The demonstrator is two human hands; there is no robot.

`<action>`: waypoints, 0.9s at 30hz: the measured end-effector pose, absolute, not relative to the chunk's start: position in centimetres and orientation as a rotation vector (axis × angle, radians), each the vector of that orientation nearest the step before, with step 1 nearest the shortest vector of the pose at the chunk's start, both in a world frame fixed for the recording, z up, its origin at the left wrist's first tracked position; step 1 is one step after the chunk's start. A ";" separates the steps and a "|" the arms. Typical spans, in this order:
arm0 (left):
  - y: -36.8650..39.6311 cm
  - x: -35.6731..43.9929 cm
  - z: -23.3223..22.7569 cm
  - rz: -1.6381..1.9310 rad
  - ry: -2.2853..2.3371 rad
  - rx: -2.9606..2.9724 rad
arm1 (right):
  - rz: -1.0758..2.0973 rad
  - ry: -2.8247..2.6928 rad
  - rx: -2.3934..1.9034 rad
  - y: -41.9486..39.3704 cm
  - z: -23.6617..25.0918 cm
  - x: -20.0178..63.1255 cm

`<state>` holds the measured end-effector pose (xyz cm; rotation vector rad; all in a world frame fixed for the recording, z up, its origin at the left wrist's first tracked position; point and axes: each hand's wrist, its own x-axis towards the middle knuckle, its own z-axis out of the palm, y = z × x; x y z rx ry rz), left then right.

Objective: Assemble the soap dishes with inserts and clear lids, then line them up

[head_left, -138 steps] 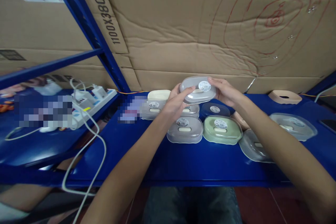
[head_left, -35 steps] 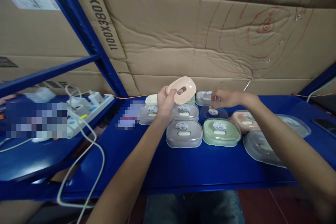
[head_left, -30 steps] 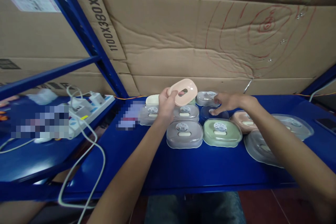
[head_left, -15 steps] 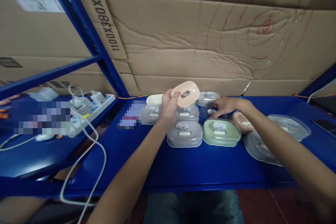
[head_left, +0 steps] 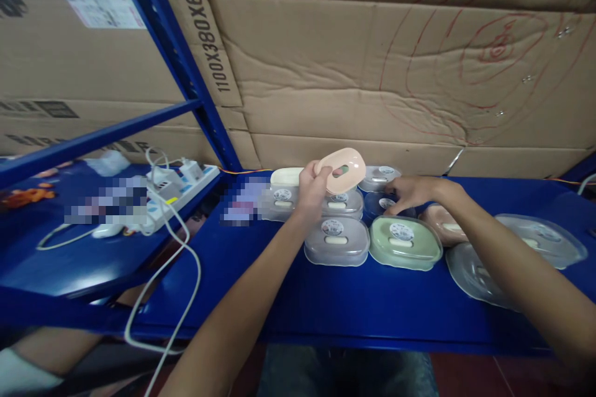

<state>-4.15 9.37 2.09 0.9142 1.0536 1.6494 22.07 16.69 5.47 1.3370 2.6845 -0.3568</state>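
Note:
Pinched by its edge in my left hand (head_left: 314, 185) is a peach plastic lid (head_left: 356, 167) with an oval hole, tilted up over the boxes. My right hand (head_left: 410, 192) has its thumb and fingers around the right side of a dark blue box (head_left: 375, 203) with a round sticker; part of that box is hidden. In front of it sit a green box (head_left: 405, 245) and a greyish box (head_left: 336, 248), both under clear covers. Another clear-covered box (head_left: 342, 205) lies just below the peach lid. Beneath my right forearm is a pinkish box (head_left: 440, 220).
Clear covers (head_left: 559, 242) lie at the right. A cream piece (head_left: 284, 176) and a covered box (head_left: 282, 201) stand at the left. A white power strip (head_left: 205, 177) with a trailing cable (head_left: 198, 273) crosses the left side. Another person's forearm (head_left: 60, 347) shows lower left. Cardboard (head_left: 326, 105) walls the back.
The view has turned a little to the left, so everything sits further right in the picture. Both hands keep much the same positions, the left still on the peach lid.

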 end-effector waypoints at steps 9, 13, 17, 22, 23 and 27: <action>9.9 -4.2 1.6 1.672 1.056 0.924 | -0.445 2.509 1.334 15.9 5.9 22.3; 9.8 -4.2 1.8 1.667 1.048 0.923 | -0.472 2.471 1.318 16.0 6.1 22.1; 9.8 -4.2 1.9 1.666 1.038 0.929 | -0.460 2.472 1.309 16.0 6.3 22.0; 10.1 -4.3 1.7 1.679 1.046 0.913 | -0.410 2.427 1.335 16.2 6.2 21.8; 10.1 -4.4 1.7 1.675 1.044 0.912 | -0.398 2.424 1.331 16.3 6.1 21.7; 10.2 -4.4 1.6 1.661 1.033 0.915 | -0.360 2.414 1.317 16.5 6.0 21.5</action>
